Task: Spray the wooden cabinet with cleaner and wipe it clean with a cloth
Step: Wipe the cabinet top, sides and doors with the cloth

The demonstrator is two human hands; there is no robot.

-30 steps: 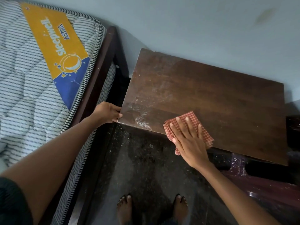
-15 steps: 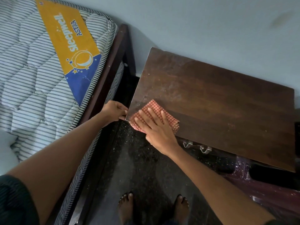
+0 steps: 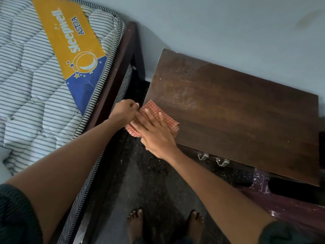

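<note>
My right hand (image 3: 154,134) has slid the cloth (image 3: 152,107) from the middle of the front edge over to the corner of the wooden cabinet (image 3: 237,111) at eight o'clock, and my left hand (image 3: 124,111) now touches the cloth there. My right hand lies flat on the cloth with its fingers straight and a bit spread, pressing it down on the cabinet top. Part of the cloth hangs off the corner. The cloth is red and white checks, folded. My left hand has its fingers curled up tight against the cloth's edge at nine o'clock. I cannot tell if it pinches the cloth or the cabinet's edge.

The cabinet top is dark brown, with pale dusty smears toward twelve o'clock from the cloth. Two metal handles (image 3: 212,159) stick out under the front edge at five o'clock from my right hand. A dark purple plastic thing (image 3: 281,205) sits low at four o'clock. The wall (image 3: 228,23) behind is pale blue.

The dark bed frame (image 3: 123,59) stands just beside the cabinet at ten o'clock, close to my left hand. On it lies a striped mattress (image 3: 35,85). Its yellow and blue label (image 3: 70,41) says "Sleepwell ASTRA" and has a moon and stars.

My bare feet (image 3: 135,224) stand on the dark speckled floor (image 3: 158,182) at six o'clock.
</note>
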